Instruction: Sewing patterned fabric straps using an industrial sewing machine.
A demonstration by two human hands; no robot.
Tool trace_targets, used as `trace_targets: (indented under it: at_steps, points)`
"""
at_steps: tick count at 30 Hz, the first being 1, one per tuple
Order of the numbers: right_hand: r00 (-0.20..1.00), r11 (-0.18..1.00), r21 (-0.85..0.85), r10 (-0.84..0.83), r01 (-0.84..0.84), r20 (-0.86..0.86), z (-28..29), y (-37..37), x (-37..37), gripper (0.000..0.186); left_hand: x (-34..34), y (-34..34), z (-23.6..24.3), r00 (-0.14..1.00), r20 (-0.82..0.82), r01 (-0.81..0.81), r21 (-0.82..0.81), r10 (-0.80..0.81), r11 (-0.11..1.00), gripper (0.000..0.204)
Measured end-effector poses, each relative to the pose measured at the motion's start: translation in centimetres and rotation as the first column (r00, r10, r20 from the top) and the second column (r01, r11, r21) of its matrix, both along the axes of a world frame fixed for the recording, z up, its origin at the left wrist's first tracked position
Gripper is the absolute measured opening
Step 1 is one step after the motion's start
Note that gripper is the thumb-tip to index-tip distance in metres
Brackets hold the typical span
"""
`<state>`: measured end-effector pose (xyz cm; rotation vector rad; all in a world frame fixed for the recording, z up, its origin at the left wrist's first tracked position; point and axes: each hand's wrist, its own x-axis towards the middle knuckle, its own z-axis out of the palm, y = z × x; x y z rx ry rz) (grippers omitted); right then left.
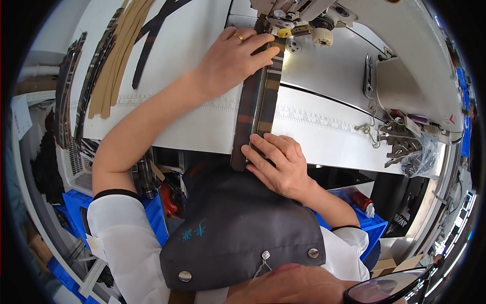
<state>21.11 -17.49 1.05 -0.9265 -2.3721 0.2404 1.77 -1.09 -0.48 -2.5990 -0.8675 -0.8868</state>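
Observation:
A long dark plaid fabric strip (pixel 245 116) with a metal zipper (pixel 259 96) runs along the white table, from beneath the sewing machine's presser area (pixel 279 28) to the near edge. At the far end my left hand (pixel 223 63) lies over the strip, its fingers stretched across the zipper close to the presser area. My right hand (pixel 281 164) grips the near end at the table's edge, with fingertips on the zipper and the thumb lower down. The needle itself is hidden.
The sewing machine body (pixel 420 45) stands at the right, with metal tweezers (pixel 368 76) beside it. Tan strips (pixel 119 55) and plaid strips (pixel 96 76) lie at left. A printed ruler (pixel 324 119) crosses the table. Below sit blue bins (pixel 374 228) and a red spool (pixel 361 200).

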Motion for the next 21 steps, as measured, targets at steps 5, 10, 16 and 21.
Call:
trace_targets:
  at_steps: [5, 10, 16, 21]
  points:
    - [1.0, 0.998, -0.054, 0.019, -0.02, -0.013, 0.3, 0.0, 0.1, 0.047, -1.0, -0.7, 0.2, 0.993, -0.055, -0.107, -0.095, 0.102, 0.99, 0.035]
    - [0.999, 0.996, -0.073, 0.046, -0.044, 0.014, 0.9, 0.3, 0.1, 0.046, -2.0, -1.1, 0.7, 0.995, -0.049, -0.092, -0.248, 0.082, 0.964, 0.04]
    - [0.998, 0.995, -0.074, 0.06, -0.06, 0.004, 1.0, 0.6, 0.3, 0.046, -2.2, -0.5, 0.8, 0.998, -0.025, -0.057, -0.253, 0.053, 0.966, 0.039]
    - [0.997, 0.995, -0.061, 0.08, -0.078, 0.024, 1.0, 0.7, 0.4, 0.039, -2.2, -0.2, 1.3, 0.998, -0.055, -0.03, -0.246, 0.017, 0.969, 0.038]
